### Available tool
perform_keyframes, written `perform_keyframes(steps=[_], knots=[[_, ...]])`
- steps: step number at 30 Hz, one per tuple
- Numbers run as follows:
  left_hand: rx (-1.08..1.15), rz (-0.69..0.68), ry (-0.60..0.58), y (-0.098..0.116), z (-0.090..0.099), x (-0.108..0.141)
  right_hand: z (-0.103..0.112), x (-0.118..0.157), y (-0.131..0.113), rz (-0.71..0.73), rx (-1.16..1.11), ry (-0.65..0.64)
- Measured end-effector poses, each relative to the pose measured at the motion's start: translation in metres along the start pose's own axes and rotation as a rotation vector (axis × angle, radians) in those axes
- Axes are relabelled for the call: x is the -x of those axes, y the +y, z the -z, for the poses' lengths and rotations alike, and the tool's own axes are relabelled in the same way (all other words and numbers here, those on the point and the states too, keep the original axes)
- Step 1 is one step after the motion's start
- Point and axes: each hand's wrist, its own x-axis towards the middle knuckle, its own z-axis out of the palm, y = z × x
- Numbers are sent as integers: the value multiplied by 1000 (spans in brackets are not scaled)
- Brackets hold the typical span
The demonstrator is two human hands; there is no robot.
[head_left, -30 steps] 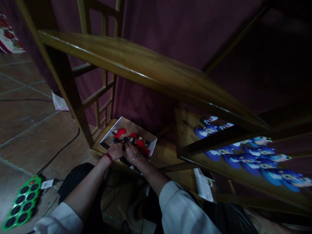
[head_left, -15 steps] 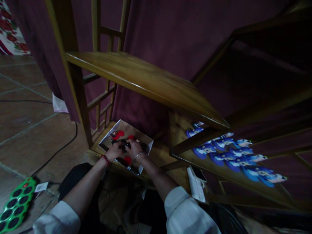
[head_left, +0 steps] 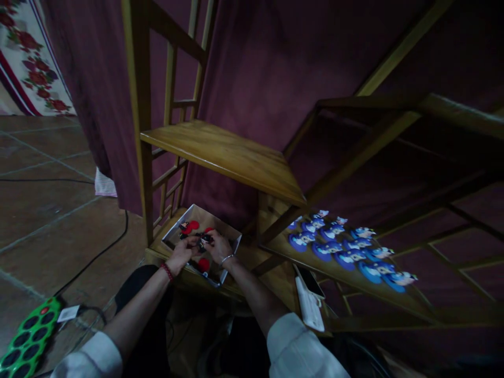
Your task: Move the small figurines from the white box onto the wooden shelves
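A shallow white-edged box sits on the low wooden shelf, with several small red and black figures in it. Over the box, my left hand and my right hand meet at a small black figure, both with fingers pinched on it. Another red-and-black figure lies in the box's far left part. Near the front of the box is a red round piece. Fine details of the figures are too dark to make out.
A wooden shelf board juts out above the box. Rows of blue figures stand on the shelf to the right. A white case lies beside a dark phone-like object. On the floor at left is a green power strip.
The view has shifted, so the upper shelf board appears lower and smaller. My hands have lifted slightly and come together on the black figure; before, they reached down among the pieces.
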Motion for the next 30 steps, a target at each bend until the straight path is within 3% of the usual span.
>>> perform_keyframes(steps=[7,16,22,30], knots=[[53,-23,71,30,-9,27,19,16,-18,83,-180,37],[42,-73,21,64,-11,58,47,36,-48,99,-228,78],[84,-63,1,96,-9,82,69,50,-74,184,-265,122],[-4,-175,-14,134,-6,109,93,57,-99,307,-255,182]])
